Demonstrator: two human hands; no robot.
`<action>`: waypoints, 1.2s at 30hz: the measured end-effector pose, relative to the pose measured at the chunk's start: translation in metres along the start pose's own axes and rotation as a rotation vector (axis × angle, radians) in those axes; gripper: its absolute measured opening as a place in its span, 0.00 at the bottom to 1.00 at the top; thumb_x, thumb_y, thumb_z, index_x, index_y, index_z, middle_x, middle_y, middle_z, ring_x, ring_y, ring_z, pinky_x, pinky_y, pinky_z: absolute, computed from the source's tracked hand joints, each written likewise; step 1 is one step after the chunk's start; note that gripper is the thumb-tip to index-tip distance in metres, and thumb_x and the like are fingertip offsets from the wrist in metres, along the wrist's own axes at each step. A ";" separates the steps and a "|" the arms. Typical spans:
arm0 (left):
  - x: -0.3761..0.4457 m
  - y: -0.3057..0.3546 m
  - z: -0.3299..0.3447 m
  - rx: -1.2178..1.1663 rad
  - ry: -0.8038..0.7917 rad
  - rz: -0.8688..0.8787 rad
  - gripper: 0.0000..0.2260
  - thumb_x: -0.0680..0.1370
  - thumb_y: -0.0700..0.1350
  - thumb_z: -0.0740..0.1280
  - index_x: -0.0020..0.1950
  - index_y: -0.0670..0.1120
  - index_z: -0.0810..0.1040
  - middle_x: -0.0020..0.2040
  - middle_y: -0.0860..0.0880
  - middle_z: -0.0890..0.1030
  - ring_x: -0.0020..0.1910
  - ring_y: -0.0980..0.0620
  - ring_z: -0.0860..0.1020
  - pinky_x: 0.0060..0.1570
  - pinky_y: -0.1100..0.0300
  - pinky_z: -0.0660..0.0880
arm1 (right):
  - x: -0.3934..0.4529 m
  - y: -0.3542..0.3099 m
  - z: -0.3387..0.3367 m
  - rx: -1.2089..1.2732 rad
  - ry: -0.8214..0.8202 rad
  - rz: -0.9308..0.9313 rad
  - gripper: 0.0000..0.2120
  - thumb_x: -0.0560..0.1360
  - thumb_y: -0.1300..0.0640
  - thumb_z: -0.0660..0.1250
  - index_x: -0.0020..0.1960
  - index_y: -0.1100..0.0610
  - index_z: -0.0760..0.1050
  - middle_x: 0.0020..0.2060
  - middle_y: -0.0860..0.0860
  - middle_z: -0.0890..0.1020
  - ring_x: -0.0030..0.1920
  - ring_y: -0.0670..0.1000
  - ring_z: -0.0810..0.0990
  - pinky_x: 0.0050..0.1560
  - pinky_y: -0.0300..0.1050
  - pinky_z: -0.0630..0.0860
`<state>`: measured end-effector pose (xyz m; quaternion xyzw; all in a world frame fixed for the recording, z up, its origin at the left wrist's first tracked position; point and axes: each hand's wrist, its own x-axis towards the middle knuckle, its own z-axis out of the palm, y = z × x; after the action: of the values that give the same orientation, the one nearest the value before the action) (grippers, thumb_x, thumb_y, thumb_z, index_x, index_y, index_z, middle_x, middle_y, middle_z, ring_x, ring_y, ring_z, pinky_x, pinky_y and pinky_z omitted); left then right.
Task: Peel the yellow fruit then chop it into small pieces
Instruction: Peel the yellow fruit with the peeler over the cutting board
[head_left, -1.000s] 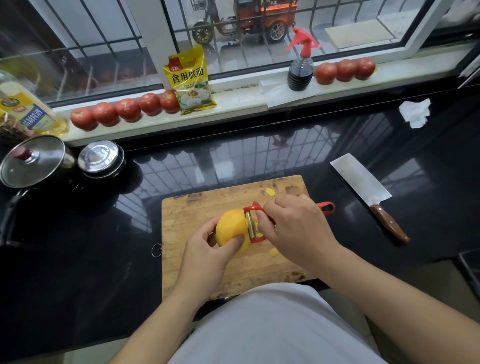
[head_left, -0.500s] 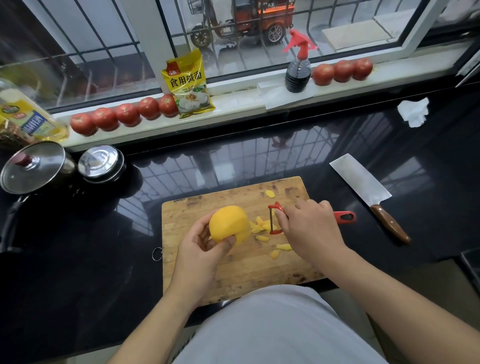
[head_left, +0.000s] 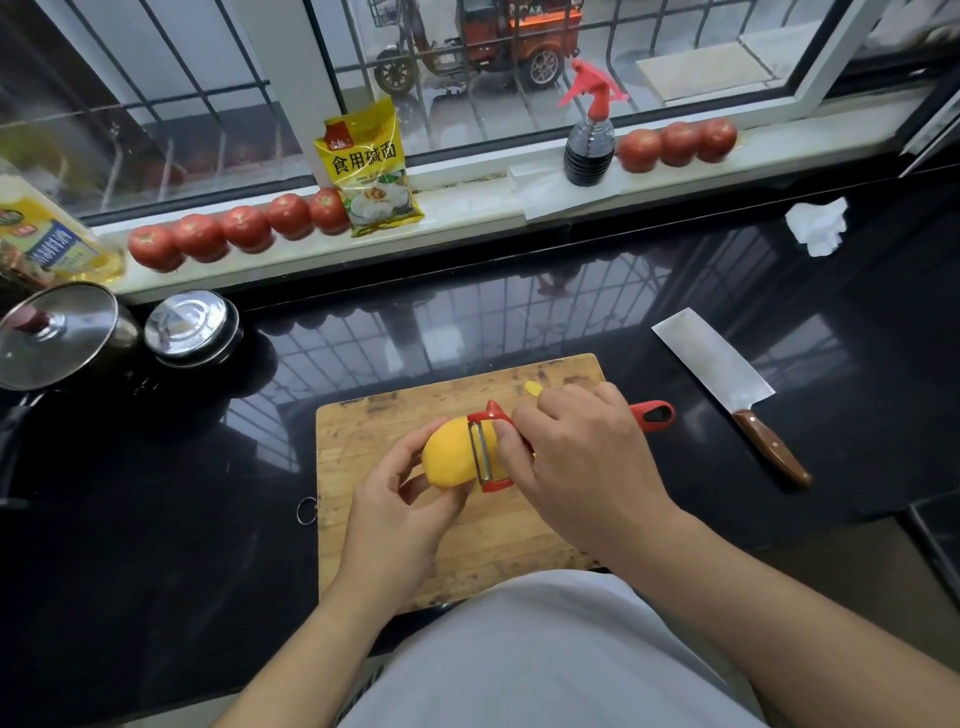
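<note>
- Black counter (head_left: 519, 322) under a barred window, chopping board (head_left: 363, 441) in front.
- Right hand (head_left: 576, 462) grips peeler (head_left: 485, 451); half a second ago it was off the fruit, now blade is back on it, so peeling goes on and chopping waits.
- Left hand (head_left: 400, 506) grasps yellow fruit (head_left: 449, 453) over the board, long axis lower-left to upper-right.
- Cleaver (head_left: 727, 387) lies untouched at right.

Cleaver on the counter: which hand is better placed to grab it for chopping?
Right. The cleaver lies right of the cutting board, nearest the right hand, which first must drop the peeler. The left hand holds the fruit.
</note>
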<state>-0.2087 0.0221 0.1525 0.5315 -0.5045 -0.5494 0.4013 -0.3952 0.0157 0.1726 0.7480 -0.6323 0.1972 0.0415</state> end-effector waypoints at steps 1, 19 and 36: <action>0.000 -0.001 0.000 -0.009 0.000 -0.012 0.23 0.74 0.31 0.76 0.66 0.47 0.80 0.59 0.53 0.85 0.60 0.57 0.82 0.54 0.65 0.79 | -0.001 0.002 0.002 -0.005 0.000 0.002 0.19 0.83 0.48 0.58 0.37 0.53 0.74 0.31 0.46 0.69 0.33 0.50 0.66 0.41 0.49 0.66; 0.003 -0.006 -0.002 0.053 0.057 -0.105 0.27 0.75 0.34 0.75 0.67 0.60 0.77 0.61 0.56 0.79 0.51 0.63 0.80 0.45 0.69 0.78 | -0.017 0.063 0.055 -0.190 -0.607 0.336 0.24 0.85 0.42 0.43 0.49 0.49 0.75 0.42 0.47 0.77 0.42 0.52 0.72 0.52 0.52 0.69; 0.007 0.003 0.010 0.236 -0.015 -0.061 0.27 0.69 0.34 0.78 0.61 0.59 0.80 0.52 0.59 0.84 0.48 0.56 0.81 0.45 0.59 0.81 | 0.001 0.002 0.007 0.007 -0.045 -0.025 0.18 0.82 0.48 0.58 0.35 0.53 0.72 0.30 0.46 0.67 0.32 0.50 0.65 0.39 0.47 0.63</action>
<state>-0.2191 0.0164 0.1537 0.5858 -0.5524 -0.5022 0.3155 -0.3953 0.0123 0.1663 0.7601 -0.6232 0.1820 0.0271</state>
